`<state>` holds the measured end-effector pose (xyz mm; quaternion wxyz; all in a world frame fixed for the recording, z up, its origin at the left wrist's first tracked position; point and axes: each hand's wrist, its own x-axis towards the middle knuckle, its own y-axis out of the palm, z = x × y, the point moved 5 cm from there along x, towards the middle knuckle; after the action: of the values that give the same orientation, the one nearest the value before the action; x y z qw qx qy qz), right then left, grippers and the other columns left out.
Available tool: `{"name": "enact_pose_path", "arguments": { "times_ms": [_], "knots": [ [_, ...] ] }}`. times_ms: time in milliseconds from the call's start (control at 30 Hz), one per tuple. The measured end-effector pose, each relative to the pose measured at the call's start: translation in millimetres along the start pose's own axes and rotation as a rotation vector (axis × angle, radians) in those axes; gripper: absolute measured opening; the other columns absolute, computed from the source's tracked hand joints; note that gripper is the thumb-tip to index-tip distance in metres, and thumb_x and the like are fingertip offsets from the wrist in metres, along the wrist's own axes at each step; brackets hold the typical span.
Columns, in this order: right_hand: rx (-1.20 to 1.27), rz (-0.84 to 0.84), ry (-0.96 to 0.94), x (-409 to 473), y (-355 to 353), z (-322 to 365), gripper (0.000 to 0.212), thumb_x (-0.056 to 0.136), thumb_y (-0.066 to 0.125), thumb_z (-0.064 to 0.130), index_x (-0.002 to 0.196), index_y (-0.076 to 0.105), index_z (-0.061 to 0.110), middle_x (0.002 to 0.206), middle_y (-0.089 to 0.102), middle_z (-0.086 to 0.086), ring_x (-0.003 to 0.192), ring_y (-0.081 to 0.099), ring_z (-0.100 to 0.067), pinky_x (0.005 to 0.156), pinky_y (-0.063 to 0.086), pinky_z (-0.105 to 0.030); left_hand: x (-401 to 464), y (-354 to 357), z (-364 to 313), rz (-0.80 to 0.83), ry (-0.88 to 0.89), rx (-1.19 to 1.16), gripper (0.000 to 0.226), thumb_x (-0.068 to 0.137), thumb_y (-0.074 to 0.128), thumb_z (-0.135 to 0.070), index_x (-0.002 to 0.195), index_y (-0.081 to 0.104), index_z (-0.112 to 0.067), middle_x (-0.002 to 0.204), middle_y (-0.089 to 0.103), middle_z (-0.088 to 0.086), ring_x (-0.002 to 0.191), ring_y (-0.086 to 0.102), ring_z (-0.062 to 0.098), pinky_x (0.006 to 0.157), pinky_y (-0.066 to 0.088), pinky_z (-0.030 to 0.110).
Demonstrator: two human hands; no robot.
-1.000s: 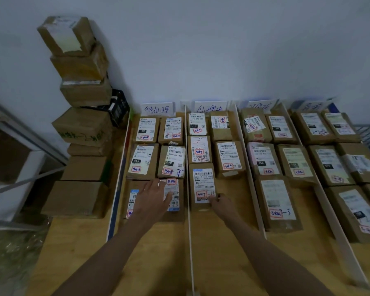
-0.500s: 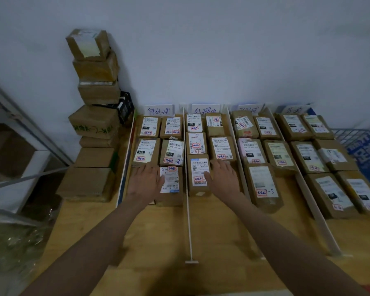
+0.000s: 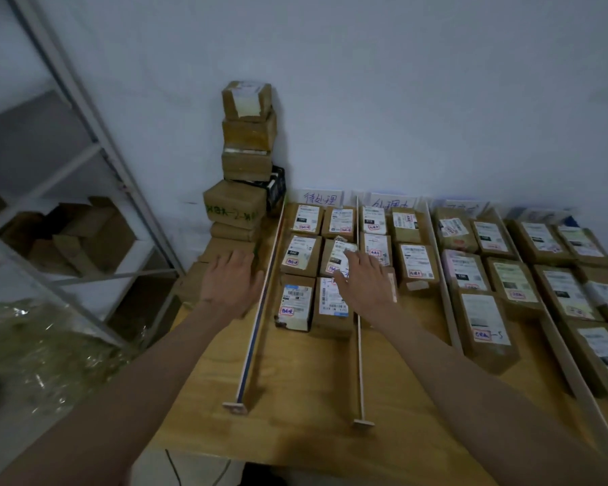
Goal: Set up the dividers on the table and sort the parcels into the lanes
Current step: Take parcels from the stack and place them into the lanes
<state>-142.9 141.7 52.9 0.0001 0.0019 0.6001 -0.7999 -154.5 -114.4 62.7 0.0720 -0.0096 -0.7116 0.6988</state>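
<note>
White dividers (image 3: 359,345) split the wooden table (image 3: 295,408) into lanes packed with brown labelled parcels (image 3: 415,263). Handwritten paper labels (image 3: 322,198) stand at the lanes' far ends against the wall. My left hand (image 3: 230,284) hovers open left of the leftmost divider (image 3: 260,310), over the low boxes at the foot of the stack. My right hand (image 3: 364,280) is spread open above the parcels of the first lane (image 3: 297,299), at the second divider, holding nothing.
A tall stack of brown boxes (image 3: 248,159) leans in the corner left of the lanes. A metal shelf rack (image 3: 85,145) with cardboard boxes stands at left, crumpled plastic below it. More parcel lanes (image 3: 558,292) run to the right edge.
Both hands have lifted off the front parcels and shifted left; the left hand now sits outside the first divider. The view has swung left and pulled back, showing the shelf rack.
</note>
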Motion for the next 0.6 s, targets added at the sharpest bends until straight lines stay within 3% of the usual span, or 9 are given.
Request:
{"name": "enact_pose_path", "arguments": {
  "times_ms": [267, 600],
  "knots": [
    [-0.011, 0.010, -0.017, 72.3, -1.9, 88.5, 0.055, 0.102, 0.038, 0.043, 0.149, 0.033, 0.015, 0.150, 0.041, -0.011, 0.140, 0.036, -0.031, 0.115, 0.031, -0.047, 53.6, -21.1, 86.1, -0.024, 0.015, 0.038, 0.047, 0.102, 0.035, -0.044, 0.128, 0.055, -0.011, 0.135, 0.054, 0.009, 0.126, 0.048, 0.027, 0.110, 0.032, 0.043],
    [0.077, -0.099, 0.042, 211.5, -33.9, 184.9, 0.048, 0.101, 0.041, 0.037, 0.143, 0.040, 0.012, 0.141, 0.048, -0.014, 0.131, 0.044, -0.033, 0.106, 0.037, -0.047, 214.4, -52.0, 177.4, -0.102, 0.114, 0.055, 0.052, 0.103, 0.032, -0.045, 0.140, 0.049, -0.012, 0.141, 0.050, 0.010, 0.127, 0.047, 0.028, 0.111, 0.029, 0.041]
  ]
}}
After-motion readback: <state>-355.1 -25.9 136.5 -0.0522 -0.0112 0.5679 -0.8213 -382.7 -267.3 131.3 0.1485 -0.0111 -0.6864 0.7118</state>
